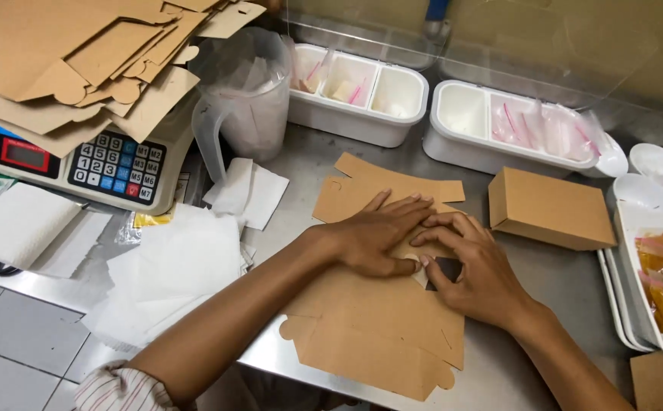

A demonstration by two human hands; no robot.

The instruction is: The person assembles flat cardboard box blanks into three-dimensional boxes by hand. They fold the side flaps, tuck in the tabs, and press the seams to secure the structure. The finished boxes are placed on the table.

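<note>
left hand [377, 240] flat, right hand [474, 266] pinching cardboard blank [377, 320]

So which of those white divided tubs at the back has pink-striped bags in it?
The right tub, behind the folded brown box; clear bags with pink stripes fill its right part. The left tub holds small pale pieces.

steel counter [309, 164] carries: flat cardboard blank [377, 320], folded brown box [548, 207], white paper sheets [179, 266], plastic jug [244, 99], weighing scale [80, 164], two white divided tubs [358, 95], stacked trays [628, 304] at right.
</note>
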